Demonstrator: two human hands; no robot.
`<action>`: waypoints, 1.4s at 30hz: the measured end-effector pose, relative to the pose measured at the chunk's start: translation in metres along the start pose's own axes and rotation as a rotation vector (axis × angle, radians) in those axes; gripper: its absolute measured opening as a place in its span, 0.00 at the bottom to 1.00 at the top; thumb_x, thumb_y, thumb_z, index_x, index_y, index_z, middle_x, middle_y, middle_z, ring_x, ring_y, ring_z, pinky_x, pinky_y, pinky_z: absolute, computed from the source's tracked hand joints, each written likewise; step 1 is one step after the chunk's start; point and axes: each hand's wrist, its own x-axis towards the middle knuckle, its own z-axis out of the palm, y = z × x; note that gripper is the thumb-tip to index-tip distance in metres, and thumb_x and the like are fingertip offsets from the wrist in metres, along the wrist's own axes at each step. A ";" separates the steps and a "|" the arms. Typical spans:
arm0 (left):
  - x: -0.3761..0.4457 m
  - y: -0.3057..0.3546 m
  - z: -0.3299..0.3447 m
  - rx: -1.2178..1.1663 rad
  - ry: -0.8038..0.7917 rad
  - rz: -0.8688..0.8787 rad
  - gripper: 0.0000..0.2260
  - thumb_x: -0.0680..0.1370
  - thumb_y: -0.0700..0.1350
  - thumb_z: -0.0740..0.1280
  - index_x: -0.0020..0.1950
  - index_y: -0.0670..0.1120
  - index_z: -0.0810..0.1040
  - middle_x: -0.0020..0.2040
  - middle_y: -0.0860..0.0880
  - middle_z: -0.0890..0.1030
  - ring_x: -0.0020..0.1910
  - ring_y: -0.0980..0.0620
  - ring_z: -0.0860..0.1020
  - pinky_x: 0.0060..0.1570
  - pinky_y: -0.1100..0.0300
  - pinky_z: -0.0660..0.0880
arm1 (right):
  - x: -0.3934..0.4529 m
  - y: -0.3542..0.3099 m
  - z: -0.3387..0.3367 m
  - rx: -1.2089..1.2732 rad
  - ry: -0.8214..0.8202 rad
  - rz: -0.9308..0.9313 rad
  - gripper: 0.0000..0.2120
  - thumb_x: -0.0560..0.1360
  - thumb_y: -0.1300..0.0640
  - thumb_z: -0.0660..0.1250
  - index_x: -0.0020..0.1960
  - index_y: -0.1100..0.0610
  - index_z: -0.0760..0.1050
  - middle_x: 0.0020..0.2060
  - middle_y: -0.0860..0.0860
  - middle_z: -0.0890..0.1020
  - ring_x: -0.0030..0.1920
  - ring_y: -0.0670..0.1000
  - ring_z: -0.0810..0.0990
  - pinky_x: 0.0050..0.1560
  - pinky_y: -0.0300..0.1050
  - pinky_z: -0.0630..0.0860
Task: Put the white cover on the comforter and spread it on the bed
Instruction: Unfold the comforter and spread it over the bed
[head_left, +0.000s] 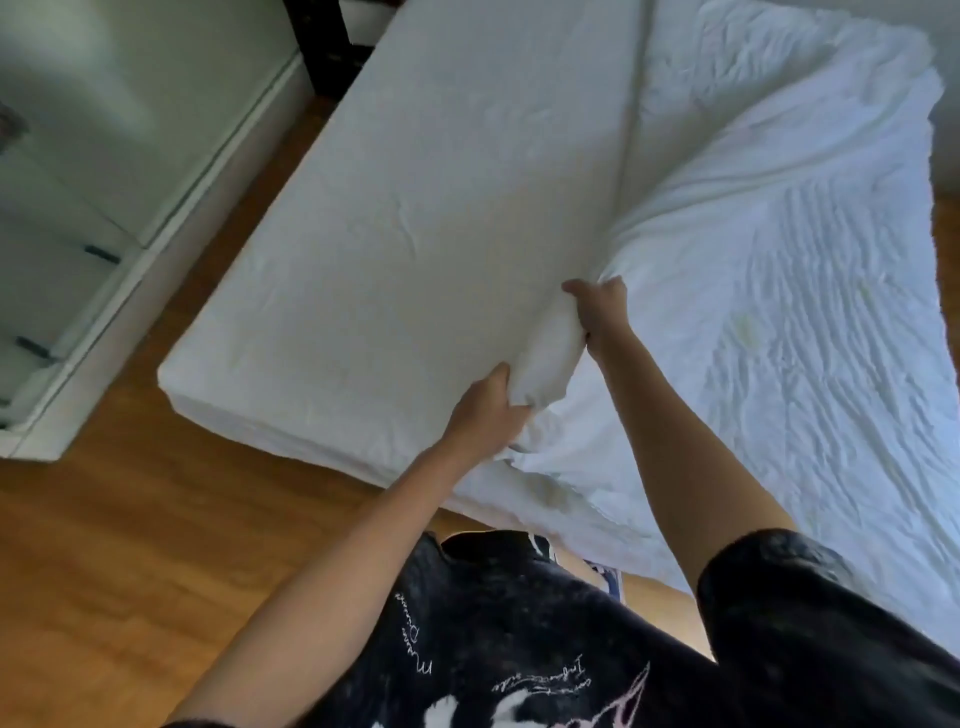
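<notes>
left hand (483, 410) grip clamped on bunched comforter (769, 291) edge | right hand (600, 309) grip clamped just beyond | comforter spread right of both grips, on bed (415, 208) | risk: gathered edge slips, bunches, slides off bed

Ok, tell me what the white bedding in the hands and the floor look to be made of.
White bedding: soft woven fabric, likely cotton, matte; it creases finely and bunches where the left hand and right hand grip it. Whether this is cover or comforter, I can't tell.
Floor: wood or wood-look laminate, warm brown with a slight sheen; the grain is too blurred to settle which.
</notes>
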 end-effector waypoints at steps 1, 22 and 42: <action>-0.004 -0.015 -0.025 0.001 -0.003 0.002 0.10 0.75 0.46 0.66 0.54 0.44 0.72 0.50 0.45 0.79 0.49 0.43 0.78 0.48 0.51 0.77 | -0.012 -0.004 0.028 -0.021 -0.016 -0.012 0.07 0.69 0.67 0.69 0.43 0.60 0.73 0.39 0.54 0.80 0.39 0.54 0.79 0.38 0.44 0.76; 0.108 -0.223 -0.424 -0.019 -0.182 -0.156 0.20 0.76 0.42 0.65 0.68 0.50 0.70 0.59 0.52 0.77 0.57 0.51 0.75 0.61 0.56 0.72 | 0.011 -0.023 0.502 -0.192 -0.039 0.136 0.28 0.72 0.61 0.65 0.71 0.60 0.64 0.60 0.57 0.78 0.58 0.59 0.77 0.60 0.54 0.76; 0.193 -0.401 -0.673 0.340 -0.600 -0.289 0.06 0.74 0.41 0.64 0.50 0.45 0.76 0.43 0.47 0.79 0.42 0.49 0.79 0.40 0.57 0.73 | 0.006 0.006 0.822 -0.608 -0.030 0.312 0.33 0.78 0.62 0.58 0.78 0.56 0.48 0.53 0.56 0.79 0.49 0.54 0.78 0.44 0.45 0.75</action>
